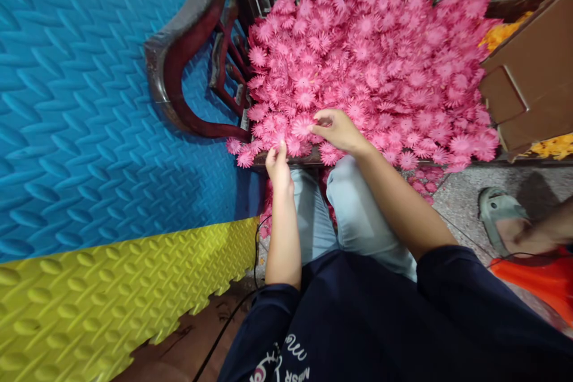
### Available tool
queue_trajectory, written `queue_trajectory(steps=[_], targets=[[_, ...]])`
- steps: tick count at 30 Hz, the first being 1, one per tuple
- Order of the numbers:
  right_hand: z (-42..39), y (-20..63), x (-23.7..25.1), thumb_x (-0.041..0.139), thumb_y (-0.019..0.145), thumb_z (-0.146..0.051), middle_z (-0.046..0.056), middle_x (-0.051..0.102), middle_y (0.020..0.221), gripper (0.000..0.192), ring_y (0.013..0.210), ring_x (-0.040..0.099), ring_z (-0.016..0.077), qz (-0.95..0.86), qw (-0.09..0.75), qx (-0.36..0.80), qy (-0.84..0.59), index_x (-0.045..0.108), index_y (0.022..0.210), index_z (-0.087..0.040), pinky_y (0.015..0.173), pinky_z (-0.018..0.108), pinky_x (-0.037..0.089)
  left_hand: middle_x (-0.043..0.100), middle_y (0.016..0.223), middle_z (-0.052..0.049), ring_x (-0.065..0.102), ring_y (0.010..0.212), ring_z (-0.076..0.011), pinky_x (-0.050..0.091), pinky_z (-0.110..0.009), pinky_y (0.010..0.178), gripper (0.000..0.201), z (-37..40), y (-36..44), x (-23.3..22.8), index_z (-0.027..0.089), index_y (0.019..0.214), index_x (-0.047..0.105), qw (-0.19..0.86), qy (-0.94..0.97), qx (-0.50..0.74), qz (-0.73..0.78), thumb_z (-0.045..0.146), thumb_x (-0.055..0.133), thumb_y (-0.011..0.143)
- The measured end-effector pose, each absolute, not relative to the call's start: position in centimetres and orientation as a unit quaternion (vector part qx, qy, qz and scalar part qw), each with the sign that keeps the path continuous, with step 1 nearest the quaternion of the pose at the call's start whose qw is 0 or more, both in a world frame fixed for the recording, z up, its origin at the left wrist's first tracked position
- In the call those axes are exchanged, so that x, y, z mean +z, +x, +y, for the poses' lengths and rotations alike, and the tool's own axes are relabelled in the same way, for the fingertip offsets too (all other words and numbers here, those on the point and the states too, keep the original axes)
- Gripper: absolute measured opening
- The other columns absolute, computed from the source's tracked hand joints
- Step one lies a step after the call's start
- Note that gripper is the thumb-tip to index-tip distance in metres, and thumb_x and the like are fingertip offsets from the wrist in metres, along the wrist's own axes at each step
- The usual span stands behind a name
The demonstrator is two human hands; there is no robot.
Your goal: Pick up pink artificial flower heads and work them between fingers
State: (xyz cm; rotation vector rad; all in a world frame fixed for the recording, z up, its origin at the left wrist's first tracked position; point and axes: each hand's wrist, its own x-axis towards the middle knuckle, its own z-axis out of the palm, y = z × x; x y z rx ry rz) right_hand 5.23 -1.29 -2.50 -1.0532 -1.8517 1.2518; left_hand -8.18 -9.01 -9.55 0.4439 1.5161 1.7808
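Observation:
My right hand (339, 130) is closed in a pinch, thumb and forefinger together at the edge of a pink artificial flower (301, 126). To its left and a little nearer to me, my left hand (279, 168) also has thumb and forefinger pressed together. Whatever sits between those left fingertips is too small to make out. Both hands hover at the front edge of a big heap of pink artificial flowers (371, 65), flat and many-petalled, spread over a dark wooden seat (308, 159).
A curved wooden armrest (163, 71) rises at the left, beside blue foam matting (89, 101) and a yellow mat (134, 280). At the right stands a brown cardboard box (532, 77) with yellow flowers (555, 147) by it. Another person's sandalled foot (510, 227) rests near an orange object (541, 280).

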Motion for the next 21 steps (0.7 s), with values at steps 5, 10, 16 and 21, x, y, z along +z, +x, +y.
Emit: queue_trajectory(steps=[5, 10, 16, 21], targets=[[-0.9, 5.7, -2.4, 0.056, 0.065, -0.005, 0.000, 0.064, 0.074, 0.013, 0.072, 0.056, 0.0127, -0.690, 0.362, 0.471, -0.414, 0.059, 0.068, -0.018, 0.075, 0.027, 0.043, 0.056, 0.109, -0.008, 0.055, 0.104, -0.0181, 0.038, -0.031, 0.100, 0.041, -8.6, -8.6, -10.2, 0.019, 0.107, 0.062, 0.261, 0.228, 0.598, 0.723, 0.035, 0.072, 0.071], [-0.8, 6.1, -2.3, 0.051, 0.063, -0.002, 0.003, 0.067, 0.082, 0.021, 0.082, 0.059, 0.0155, -0.727, 0.366, 0.414, -0.408, 0.065, 0.070, -0.017, 0.082, 0.030, 0.044, 0.056, 0.116, -0.010, 0.050, 0.117, -0.0223, 0.035, -0.035, 0.105, 0.043, -9.0, -7.2, -8.1, 0.021, 0.101, 0.066, 0.279, 0.282, 0.630, 0.667, 0.054, 0.065, 0.073], [-1.0, 6.3, -2.2, 0.048, 0.062, -0.001, 0.004, 0.065, 0.084, 0.026, 0.085, 0.058, 0.0164, -0.767, 0.361, 0.393, -0.356, 0.066, 0.064, -0.019, 0.086, 0.032, 0.045, 0.063, 0.077, -0.004, 0.059, 0.067, -0.0128, 0.046, -0.028, 0.068, 0.053, -8.9, -6.0, -6.1, 0.015, 0.081, 0.064, 0.603, 0.164, 0.604, 0.495, 0.066, 0.064, 0.066], [-1.3, 6.2, -2.1, 0.050, 0.065, -0.004, 0.004, 0.066, 0.094, 0.028, 0.092, 0.059, 0.0155, -0.731, 0.356, 0.464, -0.352, 0.068, 0.079, -0.020, 0.087, 0.031, 0.046, 0.055, 0.063, 0.004, 0.049, 0.059, -0.0060, 0.041, -0.020, 0.067, 0.028, -9.2, -5.4, -6.5, 0.015, 0.066, 0.059, 0.484, 0.207, 0.690, 0.497, 0.033, 0.079, 0.061]])
